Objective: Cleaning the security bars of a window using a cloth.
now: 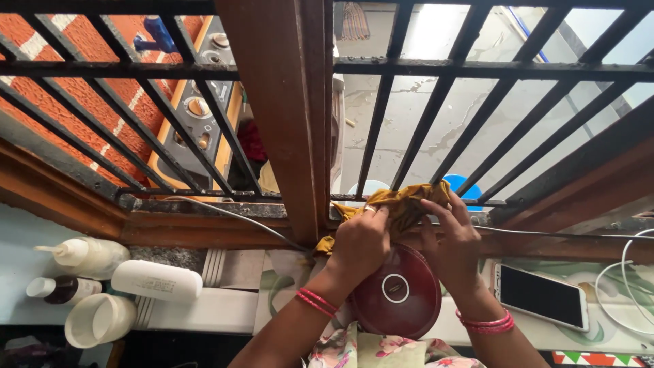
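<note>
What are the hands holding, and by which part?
Both hands grip a mustard-yellow cloth on the window ledge: left hand on its left-hand bunched part, right hand with fingers on its right edge.

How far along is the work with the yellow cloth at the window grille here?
Done: nothing can be judged finished. In hand: left hand and right hand both grip the bunched yellow cloth against the grille's bottom rail, above a round dark red lid. Left: the cloth is crumpled, not spread or tied.
</note>
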